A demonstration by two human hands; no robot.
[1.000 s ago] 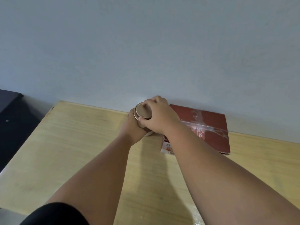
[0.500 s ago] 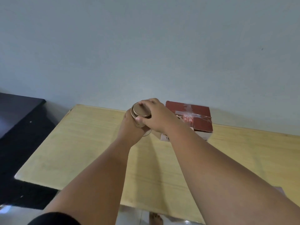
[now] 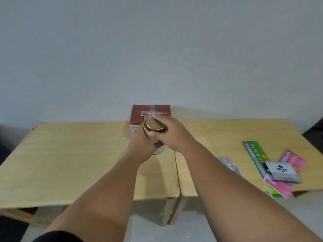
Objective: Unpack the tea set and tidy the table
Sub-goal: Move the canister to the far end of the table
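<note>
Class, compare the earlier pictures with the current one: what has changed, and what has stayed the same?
The view has pulled back and swung right, so packets at the table's right end now show. Unchanged: left hand grips the tin, right hand its lid; red box stays at the wall.

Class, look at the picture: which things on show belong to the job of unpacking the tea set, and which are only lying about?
Belongs to the job:
- gold tin, held in the left hand, right hand on its lid
- taped red box behind it

Lying about, at the right of the table:
- green booklet
- pink leaflets
- grey sachet
- silver packet
</note>
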